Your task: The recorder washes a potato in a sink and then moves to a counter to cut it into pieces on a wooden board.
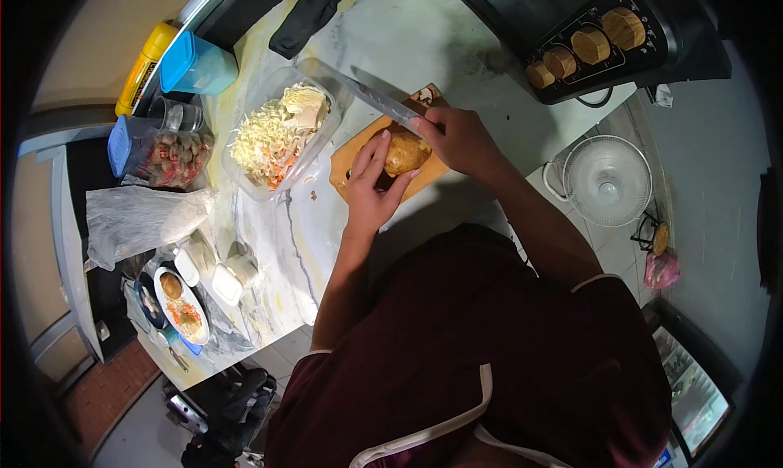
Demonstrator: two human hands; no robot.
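Observation:
On a wooden cutting board lies a potato, brown and partly glossy. My left hand rests on it, fingers over its left side and thumb at its lower edge. A large kitchen knife is gripped in my right hand; its blade points up and left, over the board's upper part and toward the container. Whether the edge touches the potato I cannot tell. Left of the board stands a clear plastic container with shredded cabbage, a cabbage chunk and orange shreds, likely carrot.
A black oven with wooden knobs stands upper right, a black cloth at the top. Along the left are lidded containers, a plastic bag and an oval plate with food. A clear basket is at right.

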